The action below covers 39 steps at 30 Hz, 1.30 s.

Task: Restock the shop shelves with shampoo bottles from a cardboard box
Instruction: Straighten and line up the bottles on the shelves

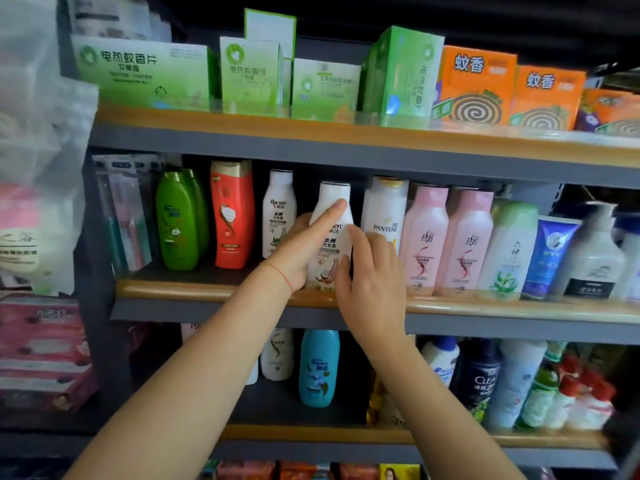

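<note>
A white shampoo bottle with a coconut label stands at the front of the middle shelf. It sits between a matching white bottle and a white Pantene bottle. My left hand holds its left side, fingers wrapped behind and the index finger stretched across the front. My right hand rests against its right side with fairly straight fingers, thumb on the lower label. The cardboard box is out of view.
Green bottles, a red bottle and pink bottles fill the same shelf. Green boxes and orange boxes line the shelf above. A blue bottle and others stand below. Plastic-wrapped goods hang at the left.
</note>
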Available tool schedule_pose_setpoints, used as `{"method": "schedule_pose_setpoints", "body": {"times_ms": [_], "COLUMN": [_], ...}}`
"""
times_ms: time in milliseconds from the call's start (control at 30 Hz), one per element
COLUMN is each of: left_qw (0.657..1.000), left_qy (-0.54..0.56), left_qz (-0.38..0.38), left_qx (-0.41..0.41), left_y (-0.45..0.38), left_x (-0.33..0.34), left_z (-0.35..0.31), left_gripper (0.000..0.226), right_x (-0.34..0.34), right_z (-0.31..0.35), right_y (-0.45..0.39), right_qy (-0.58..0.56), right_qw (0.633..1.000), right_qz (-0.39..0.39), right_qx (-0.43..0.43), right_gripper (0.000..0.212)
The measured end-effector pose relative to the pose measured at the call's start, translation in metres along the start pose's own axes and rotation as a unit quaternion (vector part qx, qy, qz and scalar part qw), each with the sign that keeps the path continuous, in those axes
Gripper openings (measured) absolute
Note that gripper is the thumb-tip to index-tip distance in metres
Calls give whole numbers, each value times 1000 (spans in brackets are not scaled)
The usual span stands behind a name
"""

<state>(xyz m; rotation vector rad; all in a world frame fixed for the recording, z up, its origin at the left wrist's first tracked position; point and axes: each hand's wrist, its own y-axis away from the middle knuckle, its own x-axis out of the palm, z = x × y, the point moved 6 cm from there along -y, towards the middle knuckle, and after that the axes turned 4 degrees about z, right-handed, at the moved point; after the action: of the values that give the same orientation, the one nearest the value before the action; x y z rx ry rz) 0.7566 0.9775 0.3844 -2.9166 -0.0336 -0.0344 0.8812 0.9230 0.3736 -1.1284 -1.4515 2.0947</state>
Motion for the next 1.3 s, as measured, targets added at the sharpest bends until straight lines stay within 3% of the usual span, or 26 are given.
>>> {"method": "schedule_pose_setpoints", "body": {"times_ms": [133,267,533,600,633,733,867,1033,1133,1200,1300], "left_qw": [1000,999,999,992,984,969,982,978,974,974,974], "left_qy": [-8,3,5,20,28,36,65,107,106,97,77], "left_qz": [-28,-46,-52,-121,-173,-242,-176,-172,-179,-178,-187], "left_qx": [-6,-19,-14,-1,13,29,23,-45,-91,-104,-97], "left_y": [2,4,10,10,12,17,3,-17,-39,-63,-81], "left_x": [11,20,15,-11,-29,-68,-74,-78,-82,-89,-95], "left_z": [1,0,-6,-6,-7,-2,-2,5,18,28,30], "left_gripper": [45,56,56,63,56,37,57,66,96,102,124], "right_x": [-5,-8,-11,-12,-10,5,53,120,137,141,146], "right_z": [-8,-15,-11,3,11,38,60,55,48,47,49], "right_y": [11,16,22,19,15,0,-33,-61,-73,-80,-89], "right_qy": [20,7,-49,-118,-163,-304,-447,-495,-486,-489,-471], "right_qw": [1000,1000,999,992,985,945,833,720,698,688,703], "right_qz": [7,14,10,15,29,109,204,183,181,192,212], "right_qx": [-10,2,-21,-44,-42,48,255,450,493,501,489], "right_gripper": [41,45,42,37,36,36,53,68,82,81,83]}}
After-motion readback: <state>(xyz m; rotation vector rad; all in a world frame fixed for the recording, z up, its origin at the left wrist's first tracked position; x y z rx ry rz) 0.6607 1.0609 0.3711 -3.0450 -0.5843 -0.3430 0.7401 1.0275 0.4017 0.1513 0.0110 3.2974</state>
